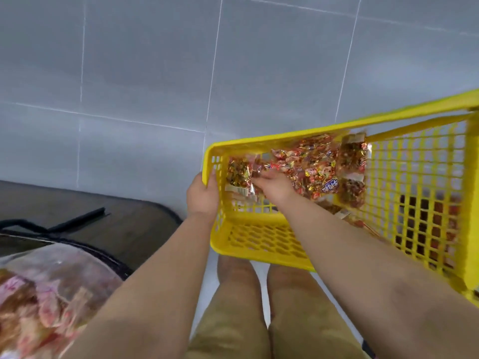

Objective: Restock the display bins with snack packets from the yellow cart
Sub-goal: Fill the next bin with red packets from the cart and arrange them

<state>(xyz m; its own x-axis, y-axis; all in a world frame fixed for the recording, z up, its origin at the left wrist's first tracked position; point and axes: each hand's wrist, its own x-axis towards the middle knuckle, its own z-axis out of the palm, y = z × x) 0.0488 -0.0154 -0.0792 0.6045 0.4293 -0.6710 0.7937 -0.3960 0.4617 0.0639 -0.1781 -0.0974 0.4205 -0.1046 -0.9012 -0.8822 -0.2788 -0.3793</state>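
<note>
A yellow lattice cart [285, 137] fills the right half of the view, tilted toward me. Clear bags of red and gold snack packets [316, 167] are piled against its far wall. My left hand [203, 195] grips the cart's near-left corner rim. My right hand [273, 183] is inside the cart, fingers closing on a clear bag of brown snacks [238, 173] at the left end of the pile. Motion blur softens the hold. A display bin [39, 294] with pink and brown packets sits at the lower left.
Grey tiled floor stretches above and left of the cart. A dark wooden shelf surface with a black rim [116, 224] lies at the left, beside the bin. My legs in tan trousers [259, 320] stand below the cart.
</note>
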